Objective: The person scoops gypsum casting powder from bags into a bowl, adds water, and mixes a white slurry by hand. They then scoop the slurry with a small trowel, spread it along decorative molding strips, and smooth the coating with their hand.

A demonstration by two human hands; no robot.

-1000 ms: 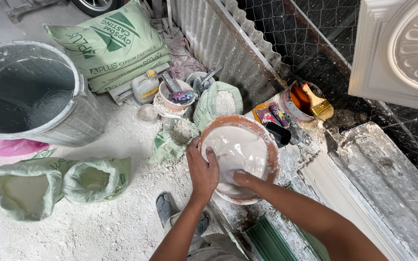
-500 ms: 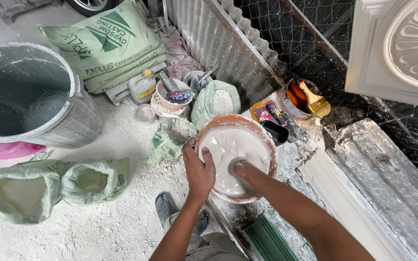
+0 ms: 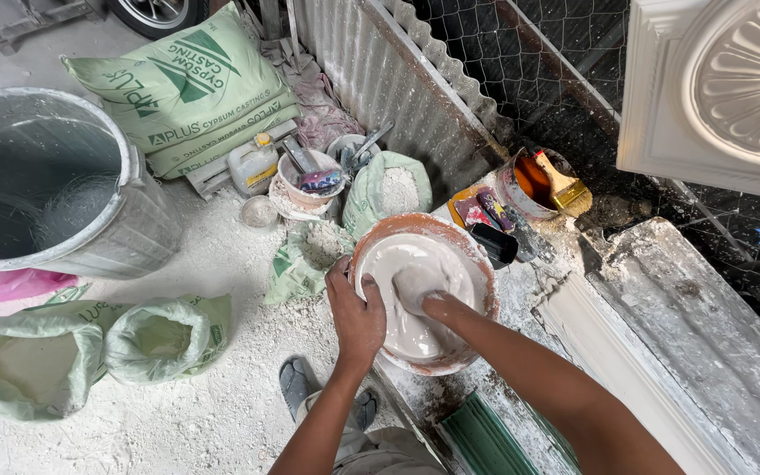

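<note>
Gripping the orange bowl [image 3: 482, 264] rim, left hand [image 3: 358, 310] fingers clamped, right hand [image 3: 417, 288] sunk in plaster [image 3: 437, 255], fingers' state unclear

Orange basin [image 3: 371, 251], pale grey-white mix [image 3: 415, 303]

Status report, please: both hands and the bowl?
Left hand gripping bowl rim. Right hand sunk in white mix, grip unseen. Nothing blocking.

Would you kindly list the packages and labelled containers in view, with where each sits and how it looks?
Stacked sacks: top left, by the big grey bin; flat, pale green, dark green print.
Open sacks: lower left on the dusty floor; two, pale green, rolled rims.
Open bag: behind the basin; green, full of white powder.
Small jug: beside the stacked sacks; whitish, yellow label.
</note>
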